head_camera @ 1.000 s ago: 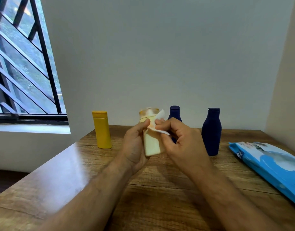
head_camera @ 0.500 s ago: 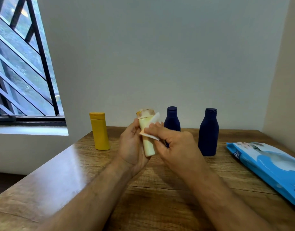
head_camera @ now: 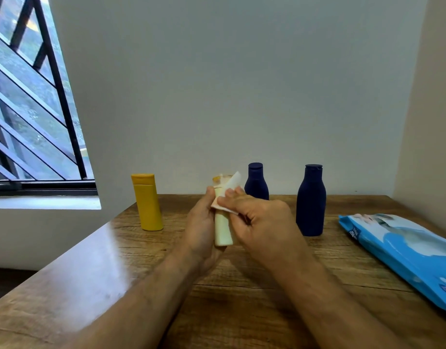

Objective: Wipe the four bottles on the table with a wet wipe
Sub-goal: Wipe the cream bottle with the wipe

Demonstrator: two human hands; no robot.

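My left hand holds a pale cream bottle upright above the middle of the wooden table. My right hand presses a white wet wipe against the bottle's upper part, near its orange-tinted cap. A yellow bottle stands to the left. Two dark blue bottles stand behind and to the right: one partly hidden by my right hand, the other fully visible.
A blue pack of wet wipes lies at the table's right edge. A grey wall runs behind the table, with a side wall at right. A barred window and its sill are at left.
My hands have turned the cream bottle so a narrower side faces me, and the wipe has shifted up toward the cap. The camera view drifted slightly.
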